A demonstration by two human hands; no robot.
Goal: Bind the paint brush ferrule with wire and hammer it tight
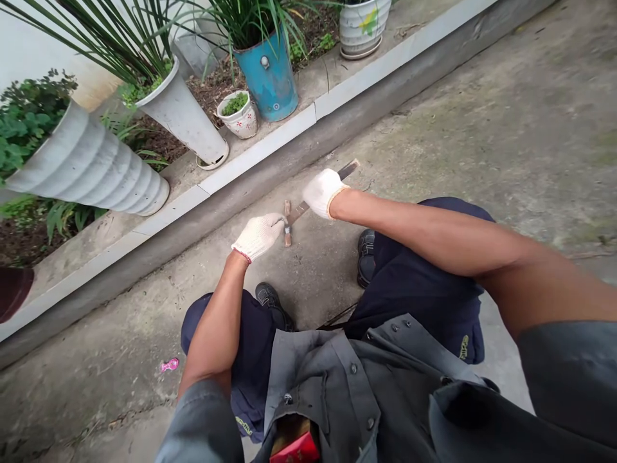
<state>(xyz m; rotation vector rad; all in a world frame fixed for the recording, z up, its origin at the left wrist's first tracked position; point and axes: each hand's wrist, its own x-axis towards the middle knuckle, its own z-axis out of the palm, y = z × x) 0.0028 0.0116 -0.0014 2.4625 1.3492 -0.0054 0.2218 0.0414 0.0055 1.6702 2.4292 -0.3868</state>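
Holding metal shears (301, 211) low above the concrete ground (318, 276); right gloved hand (322, 191) is gripping one dark handle (349, 169), fingers wrapped closed; left gloved hand (258, 236) is pinching the pivot (287, 222), fingers pressed together.

The head camera looks forward and down on the left hand (258, 236) and right hand (322, 193).

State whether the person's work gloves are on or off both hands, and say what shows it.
On both: white knit gloves cover the left hand and right hand, ending at the wrists, forearms bare.
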